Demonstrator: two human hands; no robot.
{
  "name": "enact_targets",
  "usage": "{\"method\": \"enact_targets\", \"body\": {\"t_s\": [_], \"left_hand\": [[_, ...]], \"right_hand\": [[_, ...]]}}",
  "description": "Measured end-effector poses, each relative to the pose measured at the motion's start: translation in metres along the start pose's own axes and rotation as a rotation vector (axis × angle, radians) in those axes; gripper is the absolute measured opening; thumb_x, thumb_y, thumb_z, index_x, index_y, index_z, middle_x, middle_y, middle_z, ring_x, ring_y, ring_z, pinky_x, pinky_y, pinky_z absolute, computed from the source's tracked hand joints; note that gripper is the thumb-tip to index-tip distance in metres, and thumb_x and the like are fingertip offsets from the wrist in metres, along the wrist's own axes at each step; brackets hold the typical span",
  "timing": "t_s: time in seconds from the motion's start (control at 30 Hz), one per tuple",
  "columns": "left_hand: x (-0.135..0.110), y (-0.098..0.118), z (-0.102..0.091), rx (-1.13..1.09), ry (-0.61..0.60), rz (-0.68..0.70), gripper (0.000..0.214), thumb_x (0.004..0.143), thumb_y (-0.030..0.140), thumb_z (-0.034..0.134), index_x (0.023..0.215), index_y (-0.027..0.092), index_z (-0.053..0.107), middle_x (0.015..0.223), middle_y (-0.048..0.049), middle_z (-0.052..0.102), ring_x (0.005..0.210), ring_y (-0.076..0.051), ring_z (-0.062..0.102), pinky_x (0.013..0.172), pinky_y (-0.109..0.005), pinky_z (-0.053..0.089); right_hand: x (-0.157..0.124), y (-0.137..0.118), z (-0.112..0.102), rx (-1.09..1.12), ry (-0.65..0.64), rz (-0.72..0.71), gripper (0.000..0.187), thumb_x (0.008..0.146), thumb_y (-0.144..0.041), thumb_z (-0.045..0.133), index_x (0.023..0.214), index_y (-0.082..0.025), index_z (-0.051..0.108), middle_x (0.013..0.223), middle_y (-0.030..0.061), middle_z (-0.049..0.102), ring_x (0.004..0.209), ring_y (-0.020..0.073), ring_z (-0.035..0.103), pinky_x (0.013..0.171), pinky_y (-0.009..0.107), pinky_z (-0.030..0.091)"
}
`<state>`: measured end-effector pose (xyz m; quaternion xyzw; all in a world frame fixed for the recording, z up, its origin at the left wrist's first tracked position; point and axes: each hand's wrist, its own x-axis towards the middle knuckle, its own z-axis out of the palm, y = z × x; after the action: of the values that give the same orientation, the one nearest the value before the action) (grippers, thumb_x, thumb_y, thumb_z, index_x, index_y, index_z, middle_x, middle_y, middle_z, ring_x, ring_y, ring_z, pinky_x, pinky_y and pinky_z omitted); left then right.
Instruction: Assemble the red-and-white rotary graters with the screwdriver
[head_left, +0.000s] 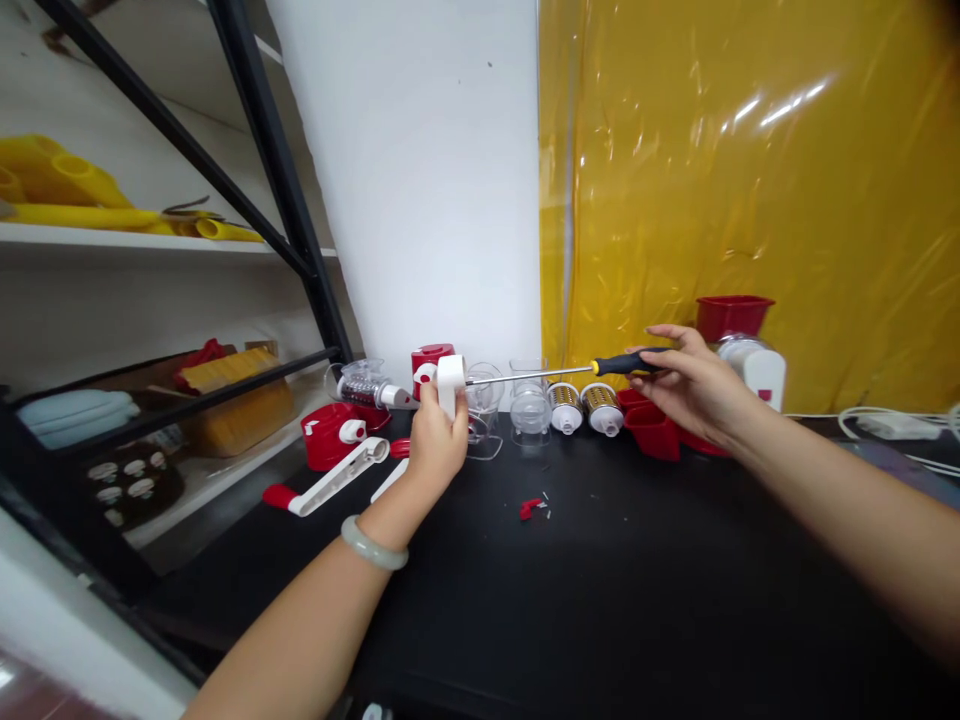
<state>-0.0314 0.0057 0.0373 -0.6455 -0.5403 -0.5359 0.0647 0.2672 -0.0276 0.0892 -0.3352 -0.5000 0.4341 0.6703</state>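
Note:
My left hand [436,440], with a pale bangle on its wrist, holds up a white plastic part [451,374] between thumb and fingers. Much of that part's lower side is hidden by the hand. In my right hand [686,380] is a screwdriver [619,364] with a black and yellow handle, held level. Its long shaft points left, and the tip meets the white part's right side. Left of my left hand, a white crank handle [341,478] with a red grip lies by a red grater body [334,437].
Along the wall stand metal grater drums [602,408], clear plastic pieces [530,410] and red hoppers [652,428]. An assembled rotary grater [754,368] is at the right. Small red scraps [529,508] lie on the black table [600,600]. A black-framed shelf [255,150] borders the left.

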Motion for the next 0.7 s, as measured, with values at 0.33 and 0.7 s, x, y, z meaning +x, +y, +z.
{"method": "enact_targets", "body": {"t_s": [0.33, 0.7], "left_hand": [[0.002, -0.006, 0.005, -0.017, 0.036, -0.022, 0.026, 0.087, 0.038, 0.051, 0.103, 0.017, 0.049, 0.074, -0.0059, 0.062, 0.066, -0.024, 0.061, 0.059, -0.031, 0.042], [-0.002, 0.003, -0.002, -0.038, 0.056, 0.029, 0.023, 0.086, 0.036, 0.053, 0.099, 0.018, 0.048, 0.071, -0.0047, 0.059, 0.064, -0.022, 0.060, 0.057, -0.029, 0.040]], "right_hand": [[0.003, 0.001, -0.011, -0.323, -0.052, -0.143, 0.055, 0.058, -0.040, 0.086, 0.100, -0.019, 0.059, 0.085, -0.0012, 0.062, 0.068, 0.0089, 0.065, 0.063, 0.019, 0.052], [0.007, -0.010, -0.027, -0.334, -0.166, 0.040, 0.045, 0.072, -0.056, 0.074, 0.094, -0.021, 0.056, 0.078, -0.0005, 0.062, 0.061, 0.0087, 0.059, 0.057, 0.020, 0.051]]}}
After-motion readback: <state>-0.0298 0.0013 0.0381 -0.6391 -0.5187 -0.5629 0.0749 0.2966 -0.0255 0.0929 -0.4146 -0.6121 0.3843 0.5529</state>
